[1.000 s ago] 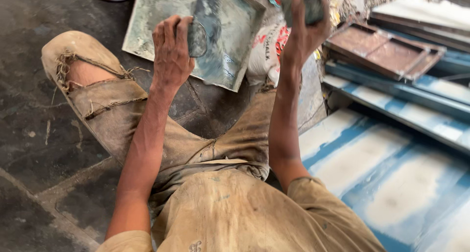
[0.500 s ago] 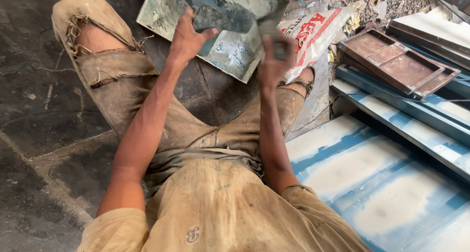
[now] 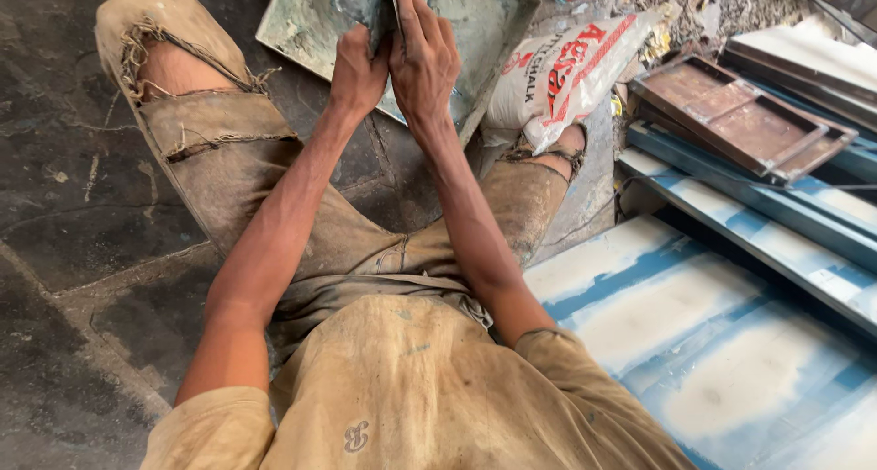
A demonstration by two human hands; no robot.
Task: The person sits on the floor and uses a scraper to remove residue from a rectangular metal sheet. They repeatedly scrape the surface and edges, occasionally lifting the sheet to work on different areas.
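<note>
I see left hand and right hand pressed together, both clasping thin grey scraper blades upright between them, above putty-smeared tray on floor. White sack just right of tray.

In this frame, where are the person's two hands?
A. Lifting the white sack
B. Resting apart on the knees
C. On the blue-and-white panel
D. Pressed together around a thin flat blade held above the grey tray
D: the left hand and right hand meet around a thin flat blade, above the grey tray.
</note>
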